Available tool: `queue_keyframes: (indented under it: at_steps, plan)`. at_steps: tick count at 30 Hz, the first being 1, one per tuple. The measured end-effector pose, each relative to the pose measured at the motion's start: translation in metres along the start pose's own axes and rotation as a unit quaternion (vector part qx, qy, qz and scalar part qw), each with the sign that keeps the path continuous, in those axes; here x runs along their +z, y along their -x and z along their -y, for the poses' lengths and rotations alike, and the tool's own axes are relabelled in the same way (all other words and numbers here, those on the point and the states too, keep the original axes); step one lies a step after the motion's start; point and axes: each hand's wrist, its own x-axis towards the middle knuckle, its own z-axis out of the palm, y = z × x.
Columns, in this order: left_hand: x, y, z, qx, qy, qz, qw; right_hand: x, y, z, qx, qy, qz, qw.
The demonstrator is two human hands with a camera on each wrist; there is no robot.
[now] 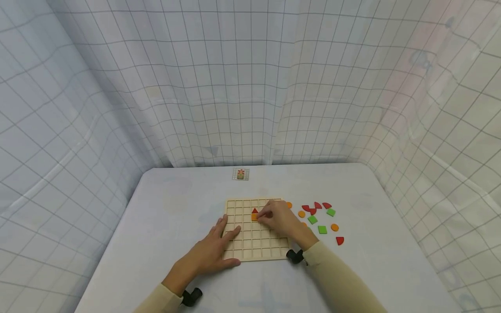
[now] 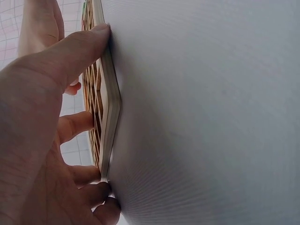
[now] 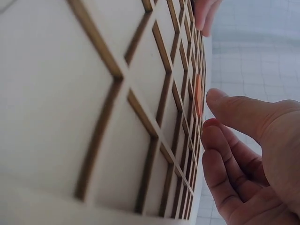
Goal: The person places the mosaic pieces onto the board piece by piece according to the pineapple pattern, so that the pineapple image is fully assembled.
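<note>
A pale wooden grid board point(image 1: 254, 245) lies on the white table. My left hand point(image 1: 211, 254) is spread over its lower left corner, thumb along the front edge and fingers along the left side. In the board's cells sit a red triangle point(image 1: 255, 211) and, just below it, an orange square piece point(image 1: 254, 217). My right hand point(image 1: 279, 217) reaches over the board's right part, its fingertips at the orange piece and covering its right side. In the right wrist view, my right thumb and bent fingers stand apart beside the orange piece point(image 3: 198, 96), with nothing visible between them.
Right of the board lie loose flat pieces: several red quarter circles point(image 1: 340, 240), green squares point(image 1: 322, 229) and orange discs point(image 1: 334, 227). A small picture card point(image 1: 240, 174) with a flower design lies near the far edge. Gridded white curtains point(image 1: 235, 87) surround the table.
</note>
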Motion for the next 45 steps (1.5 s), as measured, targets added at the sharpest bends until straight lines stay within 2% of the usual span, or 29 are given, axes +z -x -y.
queue_keyframes:
  at_steps: [7,18,24,30,37,45]
  plan:
    - [0.000,0.002,-0.001,-0.005,0.004,-0.003,1.0000,-0.013,0.004,-0.014,-0.003,0.022,-0.043,0.999]
    - [-0.003,0.004,-0.002,0.004,0.013,-0.003,0.9999,-0.048,0.023,-0.051,0.052,0.038,-0.087,0.994]
    - [-0.003,0.005,-0.002,0.002,0.013,0.000,0.9999,-0.067,0.034,-0.072,0.102,0.055,-0.078,0.990]
    - [-0.001,0.003,-0.001,0.001,0.012,0.002,0.9999,-0.076,0.042,-0.089,0.149,0.066,-0.055,0.985]
    - [0.002,0.003,0.000,-0.010,0.010,0.007,0.9999,-0.080,0.046,-0.093,0.152,0.079,-0.040,0.984]
    - [0.000,0.002,-0.001,-0.007,0.009,0.003,0.9999,-0.082,0.046,-0.094,0.162,0.089,-0.018,0.983]
